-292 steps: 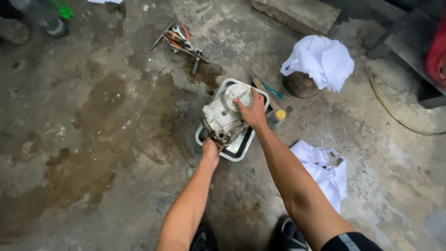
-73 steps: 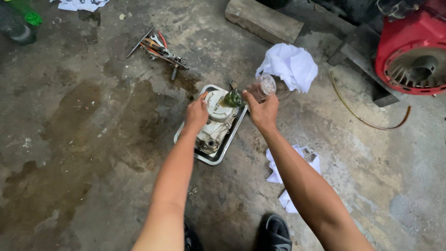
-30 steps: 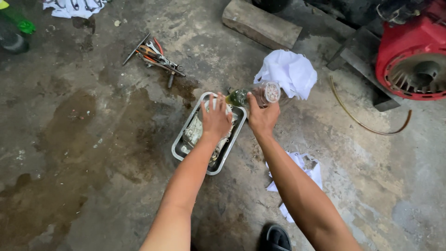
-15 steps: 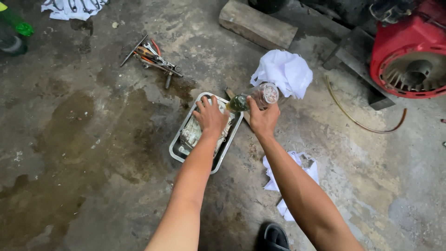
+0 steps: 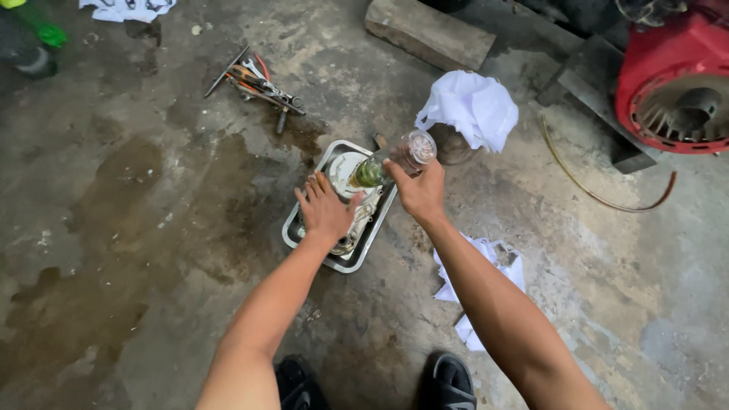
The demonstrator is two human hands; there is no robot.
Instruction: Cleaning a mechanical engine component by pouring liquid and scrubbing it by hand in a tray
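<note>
The left hand (image 5: 325, 210) lies flat, fingers spread, on the grey metal engine part (image 5: 351, 199) in the steel tray (image 5: 334, 258) on the floor: heavy, rigid, probably oily. Just beyond, the right hand (image 5: 421, 191) is clamped on a tilted clear plastic bottle (image 5: 395, 159): light, squashy, best held mid-body.

Engine part (image 5: 351, 199) in tray (image 5: 334, 260), tools (image 5: 254, 83) behind-left.

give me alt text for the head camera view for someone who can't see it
Seen from above, a person's right hand tips a clear bottle toward a grey metal engine part in a metal tray on a stained concrete floor, while the left hand rests on the part. Around lie white rags, hand tools, a wooden block and a red engine.
</note>
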